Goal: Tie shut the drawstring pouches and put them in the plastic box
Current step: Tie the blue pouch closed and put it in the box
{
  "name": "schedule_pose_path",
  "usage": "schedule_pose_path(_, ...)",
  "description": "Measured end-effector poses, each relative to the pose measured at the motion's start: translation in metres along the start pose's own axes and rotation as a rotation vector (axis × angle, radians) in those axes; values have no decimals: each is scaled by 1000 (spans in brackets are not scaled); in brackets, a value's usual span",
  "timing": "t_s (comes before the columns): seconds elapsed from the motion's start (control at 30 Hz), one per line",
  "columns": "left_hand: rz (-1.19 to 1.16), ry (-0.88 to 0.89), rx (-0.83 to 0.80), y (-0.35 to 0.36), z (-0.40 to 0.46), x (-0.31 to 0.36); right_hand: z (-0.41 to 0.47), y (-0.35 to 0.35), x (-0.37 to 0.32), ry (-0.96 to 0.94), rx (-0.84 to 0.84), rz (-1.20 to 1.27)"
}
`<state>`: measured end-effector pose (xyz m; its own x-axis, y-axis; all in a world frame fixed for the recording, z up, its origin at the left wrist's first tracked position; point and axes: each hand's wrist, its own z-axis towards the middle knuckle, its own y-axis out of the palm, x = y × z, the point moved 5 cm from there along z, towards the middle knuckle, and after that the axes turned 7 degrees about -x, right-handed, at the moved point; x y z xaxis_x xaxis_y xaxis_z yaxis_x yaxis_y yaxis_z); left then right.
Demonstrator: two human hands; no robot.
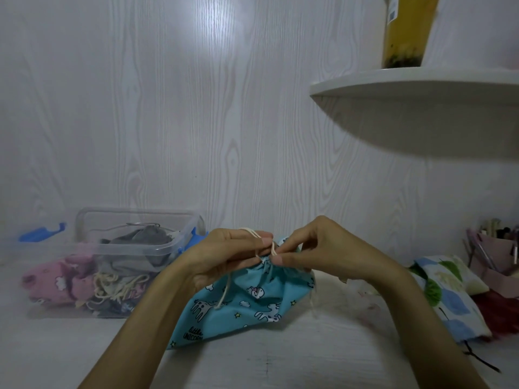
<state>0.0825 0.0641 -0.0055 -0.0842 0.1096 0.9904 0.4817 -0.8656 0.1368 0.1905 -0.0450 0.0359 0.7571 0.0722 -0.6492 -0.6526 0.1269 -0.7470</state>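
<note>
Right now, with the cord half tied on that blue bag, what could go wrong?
1. The cream cord is pinched only at the fingertips of the left hand and right hand; it may slip, leaving the knot loose.
2. The blue bag has loose cord ends that might snag.
3. The plastic box already looks full, so the bag may not fit.

The white wood-grain tabletop (pixel 280 360) carries a clear plastic box (pixel 134 242) at the left, a turquoise unicorn-print drawstring pouch (pixel 247 307) in the middle, and a white pouch with blue and green patches (pixel 449 299) at the right. A pink container of pens (pixel 494 259) stands at the far right. Above, a curved white wall shelf (pixel 421 88) bears a tall yellow drink cup (pixel 407 32).
</note>
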Motion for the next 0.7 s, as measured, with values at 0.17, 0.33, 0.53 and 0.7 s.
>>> schedule_pose_path(0.17,111,30,56,-4,0,0,-1,-5,-1,0,74,-47)
schedule_pose_path(0.33,308,112,61,0,-2,5,7,2,4,-38,104,-288)
schedule_pose_path(0.53,611,291,212,-2,-7,15,17,8,24,11,68,-114)
schedule_pose_path(0.7,684,497,324,-1,-12,19,17,9,27,-21,52,57)
